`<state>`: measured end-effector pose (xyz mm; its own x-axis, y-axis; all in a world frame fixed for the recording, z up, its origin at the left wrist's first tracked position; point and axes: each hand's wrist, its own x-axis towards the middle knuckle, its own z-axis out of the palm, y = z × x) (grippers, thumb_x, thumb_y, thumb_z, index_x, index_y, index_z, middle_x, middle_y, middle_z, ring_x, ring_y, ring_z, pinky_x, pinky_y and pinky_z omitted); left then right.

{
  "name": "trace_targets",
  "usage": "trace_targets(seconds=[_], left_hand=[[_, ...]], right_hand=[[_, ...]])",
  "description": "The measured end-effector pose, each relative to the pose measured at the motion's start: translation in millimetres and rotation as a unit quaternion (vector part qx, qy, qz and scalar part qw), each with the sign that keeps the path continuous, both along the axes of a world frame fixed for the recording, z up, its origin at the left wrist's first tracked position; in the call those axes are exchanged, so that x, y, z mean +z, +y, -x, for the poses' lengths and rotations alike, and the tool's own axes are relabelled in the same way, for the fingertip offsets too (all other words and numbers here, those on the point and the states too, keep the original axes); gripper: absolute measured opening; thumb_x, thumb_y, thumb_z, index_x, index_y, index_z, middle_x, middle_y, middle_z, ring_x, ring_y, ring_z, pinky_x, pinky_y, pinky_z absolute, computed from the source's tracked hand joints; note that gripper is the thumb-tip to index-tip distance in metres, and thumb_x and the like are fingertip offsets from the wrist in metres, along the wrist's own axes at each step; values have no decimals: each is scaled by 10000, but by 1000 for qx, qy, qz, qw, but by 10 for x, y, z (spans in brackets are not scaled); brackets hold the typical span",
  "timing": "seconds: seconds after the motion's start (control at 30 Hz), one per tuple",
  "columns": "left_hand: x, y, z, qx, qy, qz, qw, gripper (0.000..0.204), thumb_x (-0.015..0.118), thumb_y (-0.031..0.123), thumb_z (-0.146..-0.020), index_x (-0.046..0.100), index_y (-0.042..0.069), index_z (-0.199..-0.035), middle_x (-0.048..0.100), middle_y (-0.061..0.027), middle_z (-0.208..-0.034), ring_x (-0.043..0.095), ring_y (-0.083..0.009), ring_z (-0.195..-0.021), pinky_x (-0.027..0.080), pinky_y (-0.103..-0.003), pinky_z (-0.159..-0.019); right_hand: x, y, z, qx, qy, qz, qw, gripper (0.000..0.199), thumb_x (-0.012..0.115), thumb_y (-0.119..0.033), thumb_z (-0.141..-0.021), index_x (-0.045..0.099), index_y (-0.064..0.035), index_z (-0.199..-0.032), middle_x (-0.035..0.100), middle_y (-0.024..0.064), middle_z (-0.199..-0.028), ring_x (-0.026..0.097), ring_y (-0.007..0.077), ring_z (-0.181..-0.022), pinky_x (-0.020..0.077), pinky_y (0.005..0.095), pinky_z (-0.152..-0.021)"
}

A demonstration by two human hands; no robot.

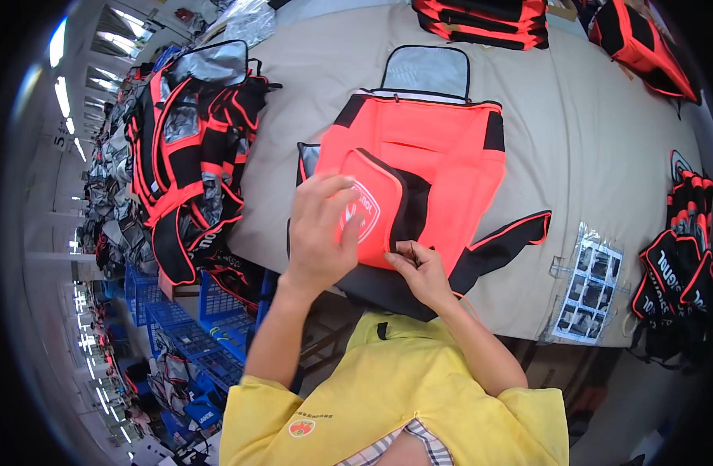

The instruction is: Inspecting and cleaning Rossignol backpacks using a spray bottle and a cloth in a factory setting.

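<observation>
A bright coral and black backpack point(442, 171) lies on the cloth-covered table before me, its silver-lined top flap point(426, 71) folded out away from me. My left hand point(323, 221) is over the left side of its front pocket point(387, 190), fingers stretched out and thumb apart, partly covering the white printed emblem. At the pocket's lower right corner, the thumb and fingers of my right hand point(421, 268) pinch the black zipper edge point(407, 206). Any zipper pull between those fingertips is too small to make out. Black side panels point(496, 252) spread out at the bag's near end.
A heap of similar coral and black bags point(189, 147) hangs over the table's left side, above blue crates point(224, 311). Folded bags point(480, 23) are stacked at the far edge. A taped photo sheet point(588, 291) and black bag parts point(674, 272) are on the right.
</observation>
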<state>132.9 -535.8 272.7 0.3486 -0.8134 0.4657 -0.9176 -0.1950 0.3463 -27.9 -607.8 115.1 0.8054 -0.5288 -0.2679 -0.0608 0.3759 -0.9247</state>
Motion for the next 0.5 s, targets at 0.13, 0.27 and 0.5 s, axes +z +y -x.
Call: trace_targets(seconds=[0.13, 0.27, 0.5], left_hand=[[300, 53, -11, -282, -249, -135, 917, 231, 688, 153, -908, 687, 96, -1132, 605, -84, -1423, 506, -283, -1436, 377, -522, -1212], [138, 143, -97, -377, -265, -113, 880, 199, 656, 145, -882, 677, 70, -1066, 677, -76, -1239, 607, -274, -1298, 360, -514, -1250], [3, 597, -292, -329, -146, -262, 895, 145, 695, 133, -918, 617, 69, -1022, 549, -48, -870, 609, -202, -904, 480, -386, -945]], right_hand=[[23, 116, 94, 20, -56, -4, 998, 217, 739, -52, -993, 710, 42, -1186, 772, 91, -1118, 706, 97, -1022, 568, 271, -938], [57, 269, 170, 16, -62, 24, 998, 207, 744, -68, -996, 725, 35, -1174, 760, 43, -1047, 680, 70, -959, 557, 251, -880], [-26, 740, 65, -79, -37, -3, 996, 200, 752, -105, -997, 731, 10, -1159, 712, -22, -941, 616, 41, -872, 508, 240, -808]])
